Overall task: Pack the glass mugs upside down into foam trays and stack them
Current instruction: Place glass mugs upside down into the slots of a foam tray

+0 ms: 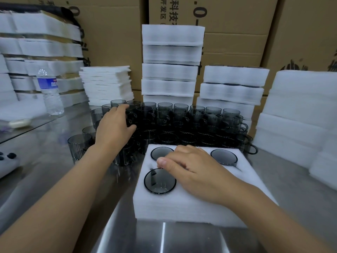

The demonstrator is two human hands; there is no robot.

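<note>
Mugs (160,180) sit bottom-up in the foam tray (182,207), safe; our left hand (114,126) curls round another mug (131,116). Our right hand (191,170) steadies the tray, fingers bent; we cannot tell their grip.

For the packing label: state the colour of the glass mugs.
Smoky dark grey, see-through; the head view shows the glass mugs best.

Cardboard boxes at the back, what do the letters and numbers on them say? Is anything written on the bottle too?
"科技": sideways on the middle brown cardboard box.
"开发区": smaller, sideways, on the same box.
"0-": big print cut off at the top, on the same box and on the left brown cardboard box.
Blue label of the clear plastic water bottle: too blurred to read.
</note>
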